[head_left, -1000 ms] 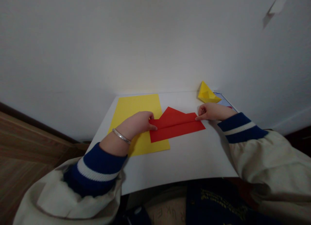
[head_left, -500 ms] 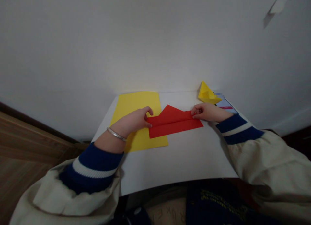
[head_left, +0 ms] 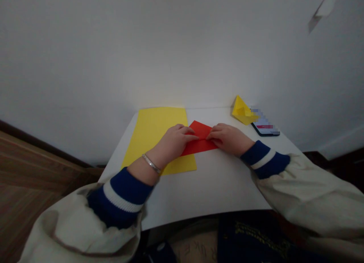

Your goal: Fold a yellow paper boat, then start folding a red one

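Note:
A folded red paper (head_left: 199, 146) lies in front of me, its peak pointing toward the wall and a crease running across it. My left hand (head_left: 178, 141) covers its left end, with thumb and fingers closed on the paper near the crease. From the other side, my right hand (head_left: 226, 138) pinches the crease and hides the right end. The fingertips of both hands are close together near the middle. Beneath the left part of the red paper is a yellow sheet (head_left: 153, 128), flat on the white table (head_left: 210, 191).
A yellow folded paper boat (head_left: 241, 112) stands at the back right. Beside it lies a phone (head_left: 265, 126) with its screen lit. The wall (head_left: 170, 58) rises directly behind the table, and a wooden panel (head_left: 34, 183) is at the left.
Both hands have slid inward along the red paper from its outer ends to the middle, now covering those ends. The right arm's shift uncovers more of the phone.

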Available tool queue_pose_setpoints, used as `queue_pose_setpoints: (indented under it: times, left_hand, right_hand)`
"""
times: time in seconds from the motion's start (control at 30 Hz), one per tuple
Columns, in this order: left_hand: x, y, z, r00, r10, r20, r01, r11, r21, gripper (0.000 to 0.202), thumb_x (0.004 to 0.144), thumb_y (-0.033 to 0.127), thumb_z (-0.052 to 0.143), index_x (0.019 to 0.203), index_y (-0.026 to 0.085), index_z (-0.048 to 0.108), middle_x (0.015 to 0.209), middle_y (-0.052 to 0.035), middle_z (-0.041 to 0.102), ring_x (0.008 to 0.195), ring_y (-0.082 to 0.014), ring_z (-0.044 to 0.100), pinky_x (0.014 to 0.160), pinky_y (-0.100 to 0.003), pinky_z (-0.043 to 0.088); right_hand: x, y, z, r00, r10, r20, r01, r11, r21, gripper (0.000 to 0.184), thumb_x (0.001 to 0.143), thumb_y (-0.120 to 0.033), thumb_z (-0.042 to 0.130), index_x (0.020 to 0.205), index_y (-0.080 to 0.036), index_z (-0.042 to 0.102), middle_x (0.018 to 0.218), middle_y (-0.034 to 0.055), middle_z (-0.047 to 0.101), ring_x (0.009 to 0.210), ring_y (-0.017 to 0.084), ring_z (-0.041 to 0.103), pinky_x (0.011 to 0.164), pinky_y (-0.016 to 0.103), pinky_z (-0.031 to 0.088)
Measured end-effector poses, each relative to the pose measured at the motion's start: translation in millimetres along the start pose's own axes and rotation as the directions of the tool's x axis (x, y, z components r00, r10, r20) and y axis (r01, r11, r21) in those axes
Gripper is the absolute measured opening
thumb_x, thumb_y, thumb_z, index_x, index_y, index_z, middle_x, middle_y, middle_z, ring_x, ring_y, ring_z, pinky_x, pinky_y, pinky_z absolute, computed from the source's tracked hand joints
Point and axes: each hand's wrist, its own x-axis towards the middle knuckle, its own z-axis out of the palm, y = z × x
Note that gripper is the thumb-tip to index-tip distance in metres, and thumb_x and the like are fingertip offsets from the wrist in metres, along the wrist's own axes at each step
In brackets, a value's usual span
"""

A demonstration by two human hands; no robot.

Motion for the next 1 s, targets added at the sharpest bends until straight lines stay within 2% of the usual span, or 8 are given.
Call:
queue_pose_setpoints:
  times: [0.1,0.27,0.5,0.73,0.87,1.0]
  left_hand:
    - [5.0,5.7,2.6,0.996,0.083,0.02,-0.082,0.996,-0.015,0.038,0.092,0.015,0.046,0.126,0.025,0.058,0.125,-0.0037,0.061,0.108,-0.0188,0.053,0.1,-0.034,0.041]
    - [6.5,14.9,5.0,0.998,0.067,0.012,-0.067,0.998,0.017,0.036,0.091,0.013,0.046,0.122,0.02,0.061,0.125,-0.0042,0.063,0.111,-0.0181,0.056,0.101,-0.035,0.042]
    - [6.4,21.0,1.6,0.998,0.032,0.047,-0.032,0.999,0.014,0.035,0.089,0.015,0.047,0.121,0.02,0.062,0.127,-0.0036,0.062,0.112,-0.0196,0.056,0.1,-0.035,0.044]
    - [5.2,24.7,-2.8,0.991,0.006,0.13,-0.011,0.999,0.037,0.039,0.091,0.016,0.045,0.128,0.019,0.057,0.132,-0.0063,0.058,0.12,-0.0207,0.053,0.1,-0.037,0.043]
    - [3.7,27.2,-4.6,0.987,-0.025,0.156,0.009,0.994,0.106,0.038,0.091,0.016,0.044,0.127,0.016,0.056,0.134,-0.008,0.056,0.123,-0.0211,0.052,0.1,-0.036,0.045]
    - [2.7,30.9,-7.8,0.985,-0.06,0.16,0.032,0.984,0.173,0.032,0.091,0.016,0.044,0.118,0.014,0.061,0.128,-0.0108,0.06,0.114,-0.022,0.059,0.093,-0.036,0.049]
  right_hand:
    - [1.9,-4.1,2.6,1.0,-0.031,-0.004,0.03,0.999,-0.034,0.032,0.089,-0.016,0.045,0.111,-0.022,0.068,0.103,0.0082,0.067,0.093,0.021,0.055,0.086,0.034,0.043]
    - [1.5,-1.5,10.0,0.997,-0.053,-0.051,0.05,0.997,-0.056,0.03,0.088,-0.016,0.047,0.109,-0.022,0.068,0.106,0.0066,0.066,0.092,0.02,0.055,0.086,0.034,0.043]
    - [-1.1,-3.6,10.9,0.998,-0.002,-0.061,-0.005,0.992,-0.123,0.032,0.088,-0.018,0.048,0.113,-0.025,0.066,0.106,0.0042,0.067,0.09,0.019,0.056,0.076,0.031,0.043]
    - [1.6,0.1,7.2,0.992,-0.108,0.063,0.119,0.972,-0.2,0.029,0.09,-0.02,0.048,0.108,-0.023,0.07,0.101,0.008,0.067,0.09,0.019,0.057,0.075,0.031,0.043]
    - [3.0,-3.9,3.7,0.992,-0.063,0.109,0.086,0.97,-0.229,0.028,0.089,-0.018,0.048,0.107,-0.021,0.07,0.099,0.0093,0.066,0.091,0.02,0.058,0.077,0.032,0.043]
    - [3.8,-8.3,-1.5,0.989,0.019,0.144,0.017,0.97,-0.242,0.027,0.088,-0.016,0.048,0.101,-0.017,0.071,0.098,0.0103,0.066,0.092,0.021,0.059,0.078,0.032,0.044]
